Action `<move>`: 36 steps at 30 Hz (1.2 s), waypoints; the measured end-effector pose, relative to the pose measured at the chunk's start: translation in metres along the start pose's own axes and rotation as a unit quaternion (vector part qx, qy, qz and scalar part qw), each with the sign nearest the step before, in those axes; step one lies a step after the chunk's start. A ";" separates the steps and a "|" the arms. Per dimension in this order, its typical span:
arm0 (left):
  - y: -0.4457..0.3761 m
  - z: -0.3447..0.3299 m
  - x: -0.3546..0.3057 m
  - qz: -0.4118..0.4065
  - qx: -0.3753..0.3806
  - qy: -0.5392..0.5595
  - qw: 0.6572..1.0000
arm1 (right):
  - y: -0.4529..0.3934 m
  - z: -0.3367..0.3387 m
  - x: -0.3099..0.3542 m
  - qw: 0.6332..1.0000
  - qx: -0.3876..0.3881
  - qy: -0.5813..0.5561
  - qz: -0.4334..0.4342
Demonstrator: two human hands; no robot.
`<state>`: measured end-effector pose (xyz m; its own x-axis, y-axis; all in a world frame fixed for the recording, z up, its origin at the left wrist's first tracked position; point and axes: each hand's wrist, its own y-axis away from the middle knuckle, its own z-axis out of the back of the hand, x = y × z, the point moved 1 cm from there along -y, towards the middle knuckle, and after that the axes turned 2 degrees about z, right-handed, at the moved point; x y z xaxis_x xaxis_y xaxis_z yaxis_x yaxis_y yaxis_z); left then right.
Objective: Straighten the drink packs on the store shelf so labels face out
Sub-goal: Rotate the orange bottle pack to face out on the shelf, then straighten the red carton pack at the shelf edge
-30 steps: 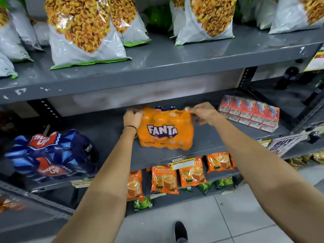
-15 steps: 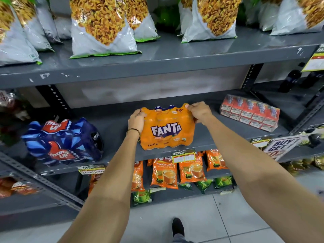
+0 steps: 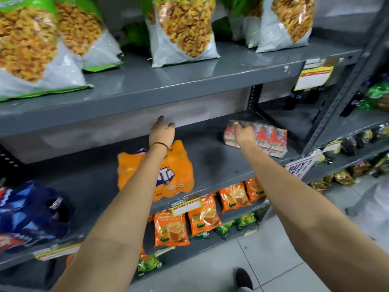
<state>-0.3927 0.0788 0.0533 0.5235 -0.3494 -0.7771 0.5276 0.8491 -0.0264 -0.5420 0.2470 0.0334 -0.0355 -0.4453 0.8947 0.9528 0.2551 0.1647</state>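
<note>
An orange Fanta pack [image 3: 181,171] stands on the middle grey shelf [image 3: 221,165] with its label facing out, partly hidden by my left forearm. My left hand [image 3: 162,131] hovers above and behind it, fingers spread, holding nothing. My right hand [image 3: 244,132] reaches over the left end of a red pack of small drink cartons [image 3: 273,140] at the right of the same shelf; whether it touches the pack I cannot tell. A blue Thums Up pack [image 3: 31,216] lies at the far left.
Large snack bags [image 3: 183,32] line the upper shelf. Orange tea pouches [image 3: 202,216] hang under the middle shelf edge with price tags [image 3: 185,207]. A "buy 1" sign [image 3: 299,167] sticks out at the right. A grey upright post [image 3: 345,89] divides the bays.
Both hands have let go of the Fanta pack and moved up and right. The right hand now reaches the red carton pack. The camera view has shifted right.
</note>
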 end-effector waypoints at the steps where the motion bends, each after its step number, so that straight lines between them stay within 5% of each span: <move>1: -0.005 -0.021 -0.011 -0.003 0.024 0.004 1.000 | -0.013 0.012 -0.005 1.000 -0.002 0.014 -0.004; 9: -0.046 -0.170 -0.093 0.075 0.179 0.070 0.978 | -0.156 0.097 -0.061 0.992 0.015 0.101 -0.071; 19: -0.081 -0.261 -0.120 0.183 0.216 0.123 0.951 | -0.199 0.127 -0.067 0.966 0.166 -0.020 -0.198; 26: -0.066 -0.258 -0.116 0.176 0.132 0.051 0.974 | -0.201 0.116 -0.063 0.964 0.126 -0.073 -0.225; 33: -0.021 -0.234 -0.073 0.192 -0.036 0.239 0.951 | -0.174 0.114 -0.070 0.969 -0.028 -0.193 -0.152; 36: 0.003 -0.234 -0.048 0.204 -0.061 0.224 0.951 | -0.159 0.116 -0.079 0.968 -0.035 -0.209 -0.137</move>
<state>-0.5730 0.1905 -0.0560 0.3166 0.1993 -0.9274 0.2451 0.9273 0.2830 -0.7259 0.3411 -0.0153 -0.3939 -0.0973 0.9140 0.9083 0.1113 0.4033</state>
